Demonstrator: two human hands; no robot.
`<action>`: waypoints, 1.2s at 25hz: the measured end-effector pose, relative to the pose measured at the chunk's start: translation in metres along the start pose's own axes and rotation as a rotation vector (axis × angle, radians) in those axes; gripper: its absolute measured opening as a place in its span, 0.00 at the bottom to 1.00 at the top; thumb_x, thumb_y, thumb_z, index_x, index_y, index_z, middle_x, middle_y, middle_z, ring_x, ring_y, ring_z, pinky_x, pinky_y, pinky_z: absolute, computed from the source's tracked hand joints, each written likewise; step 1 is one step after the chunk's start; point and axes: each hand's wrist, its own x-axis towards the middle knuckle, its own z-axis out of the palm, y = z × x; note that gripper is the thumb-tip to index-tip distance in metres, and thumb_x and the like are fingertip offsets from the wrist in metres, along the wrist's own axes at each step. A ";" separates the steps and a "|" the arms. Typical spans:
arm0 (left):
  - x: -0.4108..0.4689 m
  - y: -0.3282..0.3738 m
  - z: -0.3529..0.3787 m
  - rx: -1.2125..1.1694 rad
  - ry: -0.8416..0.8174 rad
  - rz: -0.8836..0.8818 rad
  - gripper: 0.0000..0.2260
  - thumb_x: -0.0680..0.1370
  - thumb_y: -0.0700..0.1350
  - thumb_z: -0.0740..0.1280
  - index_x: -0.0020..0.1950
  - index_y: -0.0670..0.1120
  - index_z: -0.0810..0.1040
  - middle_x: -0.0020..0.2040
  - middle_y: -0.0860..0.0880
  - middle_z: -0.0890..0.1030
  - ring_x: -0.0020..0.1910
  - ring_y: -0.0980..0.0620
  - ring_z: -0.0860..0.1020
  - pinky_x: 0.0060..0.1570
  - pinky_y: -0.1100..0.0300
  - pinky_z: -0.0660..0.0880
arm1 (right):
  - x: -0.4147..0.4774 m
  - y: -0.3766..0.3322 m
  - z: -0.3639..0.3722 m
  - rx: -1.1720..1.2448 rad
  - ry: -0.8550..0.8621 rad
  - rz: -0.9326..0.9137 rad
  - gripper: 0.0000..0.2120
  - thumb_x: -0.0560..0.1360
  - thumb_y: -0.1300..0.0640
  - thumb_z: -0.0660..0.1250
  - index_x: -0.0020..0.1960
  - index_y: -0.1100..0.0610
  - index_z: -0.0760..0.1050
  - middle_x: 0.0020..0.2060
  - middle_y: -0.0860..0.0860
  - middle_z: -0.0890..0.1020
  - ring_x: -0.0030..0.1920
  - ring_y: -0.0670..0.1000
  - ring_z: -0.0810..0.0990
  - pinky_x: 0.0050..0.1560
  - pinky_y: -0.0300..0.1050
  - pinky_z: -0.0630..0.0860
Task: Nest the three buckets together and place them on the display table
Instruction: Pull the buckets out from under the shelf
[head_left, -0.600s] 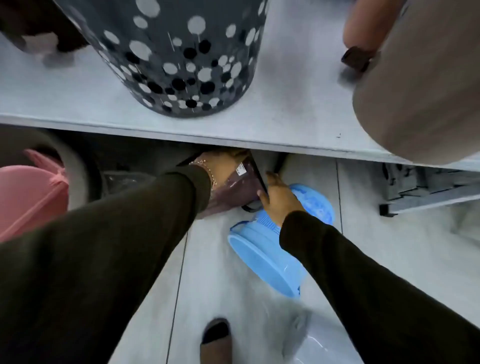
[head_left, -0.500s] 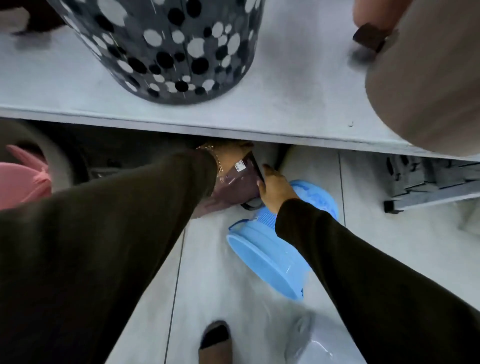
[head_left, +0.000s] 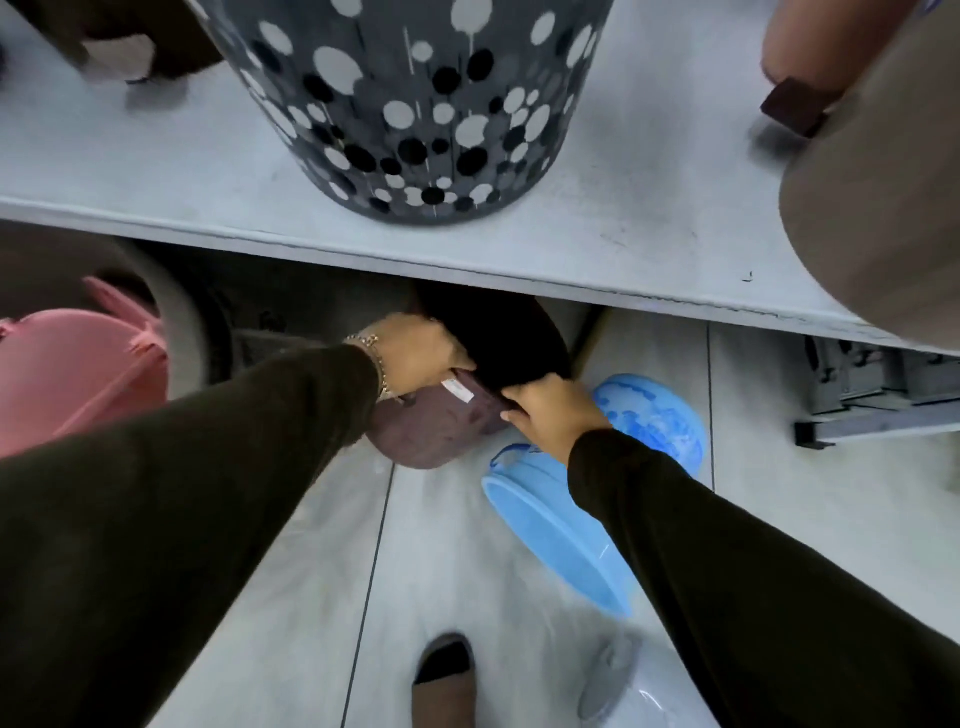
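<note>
A dark brown bucket (head_left: 441, 436) with a white label is held just below the edge of the display table (head_left: 649, 171), its dark mouth turned toward the table's underside. My left hand (head_left: 415, 353) grips its rim on the left side. My right hand (head_left: 550, 410) grips the rim on the right. A blue bucket (head_left: 561, 525) lies on its side on the floor under my right forearm. A white bucket (head_left: 623, 696) shows partly at the bottom edge.
A grey bin with white and black dots (head_left: 415, 104) stands on the table. A tan round container (head_left: 883, 208) sits at the table's right. A pink basket (head_left: 67, 364) is at the left under the table. My shoe (head_left: 441, 680) is on the tiled floor.
The brown bucket has risen off the floor and tipped so that its mouth shows. Both hands moved up with it, the right one off the blue bucket's side.
</note>
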 end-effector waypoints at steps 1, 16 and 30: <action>-0.016 0.006 0.007 0.007 -0.017 0.013 0.16 0.80 0.51 0.60 0.67 0.60 0.75 0.62 0.51 0.82 0.59 0.44 0.81 0.52 0.53 0.80 | -0.008 -0.010 -0.002 -0.115 -0.059 -0.049 0.14 0.80 0.52 0.63 0.63 0.55 0.77 0.55 0.59 0.83 0.55 0.63 0.82 0.50 0.52 0.78; -0.087 0.178 0.138 -0.208 -0.130 -0.448 0.17 0.79 0.39 0.61 0.66 0.52 0.76 0.58 0.48 0.83 0.57 0.43 0.82 0.56 0.50 0.79 | -0.117 -0.028 0.094 -0.375 -0.155 -0.243 0.22 0.80 0.67 0.56 0.74 0.60 0.67 0.73 0.59 0.72 0.76 0.60 0.66 0.75 0.54 0.64; -0.083 0.327 0.093 -0.456 0.044 -0.444 0.29 0.81 0.43 0.59 0.81 0.50 0.52 0.81 0.52 0.56 0.79 0.50 0.59 0.75 0.57 0.60 | -0.285 0.116 0.065 -0.048 -0.127 0.151 0.38 0.79 0.43 0.61 0.80 0.60 0.52 0.80 0.56 0.58 0.81 0.55 0.55 0.80 0.48 0.52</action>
